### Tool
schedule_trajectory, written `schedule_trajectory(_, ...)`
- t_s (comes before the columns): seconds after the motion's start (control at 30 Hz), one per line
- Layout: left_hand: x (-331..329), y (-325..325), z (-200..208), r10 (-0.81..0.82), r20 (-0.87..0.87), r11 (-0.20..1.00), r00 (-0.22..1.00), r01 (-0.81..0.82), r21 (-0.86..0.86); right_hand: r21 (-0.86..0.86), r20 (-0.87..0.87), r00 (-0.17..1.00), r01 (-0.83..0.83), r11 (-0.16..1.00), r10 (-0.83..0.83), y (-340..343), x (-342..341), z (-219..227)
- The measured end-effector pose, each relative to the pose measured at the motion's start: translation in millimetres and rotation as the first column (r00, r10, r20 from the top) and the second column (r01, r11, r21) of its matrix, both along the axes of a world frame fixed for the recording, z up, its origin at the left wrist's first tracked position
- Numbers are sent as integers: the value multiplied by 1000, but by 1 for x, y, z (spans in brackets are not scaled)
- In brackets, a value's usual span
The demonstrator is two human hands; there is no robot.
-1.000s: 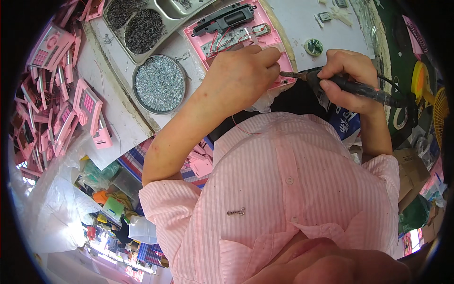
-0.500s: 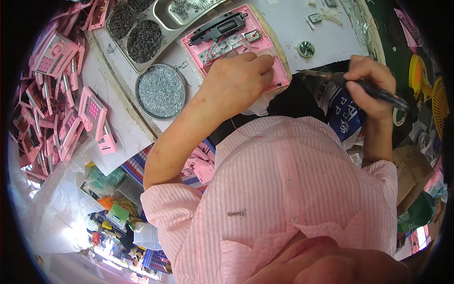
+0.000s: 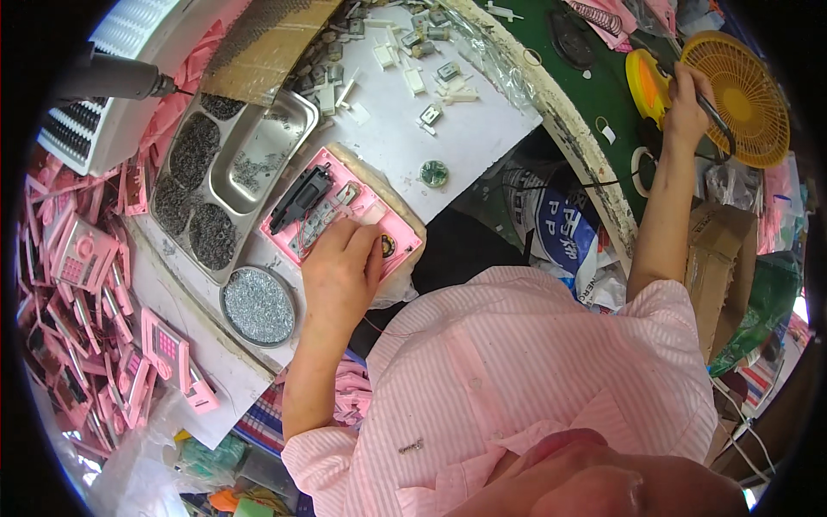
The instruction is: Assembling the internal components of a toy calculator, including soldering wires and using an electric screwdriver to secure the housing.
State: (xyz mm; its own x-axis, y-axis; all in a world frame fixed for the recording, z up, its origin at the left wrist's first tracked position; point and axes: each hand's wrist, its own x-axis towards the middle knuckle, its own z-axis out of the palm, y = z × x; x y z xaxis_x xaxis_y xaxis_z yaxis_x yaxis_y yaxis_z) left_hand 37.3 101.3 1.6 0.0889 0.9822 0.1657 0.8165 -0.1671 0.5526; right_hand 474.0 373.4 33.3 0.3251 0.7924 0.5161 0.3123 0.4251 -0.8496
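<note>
My left hand (image 3: pixel 340 267) rests on an open pink plastic housing (image 3: pixel 401 208), fingers curled and pressed together inside it. What they pinch, if anything, is hidden. In the housing are a black plastic mechanism (image 3: pixel 301 198), thin red wires and a round part (image 3: pixel 388 246) near my fingertips. Far out to the right, my right hand (image 3: pixel 689 103) is closed round the black handle of a soldering iron (image 3: pixel 717 125). The hand is beside a yellow stand (image 3: pixel 646 86) with an orange patch; the iron's tip cannot be made out.
Left of the housing are a steel compartment tray (image 3: pixel 233 207) of dark screws and a round dish (image 3: pixel 258 306) of silvery screws. Pink keypad parts (image 3: pixel 86 258) pile up at far left. A power screwdriver (image 3: pixel 129 77) hangs upper left. A yellow basket (image 3: pixel 745 103) stands far right.
My right hand has carried the soldering iron away from the housing, out to the yellow stand. My left hand stays on the housing. The view has shifted, showing more of the table's far side.
</note>
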Motion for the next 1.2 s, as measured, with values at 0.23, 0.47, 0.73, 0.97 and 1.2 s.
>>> schedule_trajectory(0.23, 0, -21, -1, 88, 128, 996, 988, -88, -7, -389, -408, 913, -168, 906, -6, 12, -62, -12)
schedule_trajectory(0.47, -2, -41, -13, 172, 271, 985, 947, -174, -17, -489, -401, 515, -820, 298, 758, -145, -162, -59)
schedule_trajectory(0.73, -4, -17, -8, 118, 95, 970, 988, -136, 203, -374, 604, 278, -729, 574, 747, -191, -257, -47)
schedule_trajectory(0.97, -33, 19, -9, 184, -223, 939, 957, -104, 329, -332, 480, 342, -781, 528, 808, -152, -261, -44)
schedule_trajectory(1.2, -43, 4, -17, 250, -193, 926, 949, -176, 333, -443, 681, 253, -606, 661, 688, -135, -309, -40)
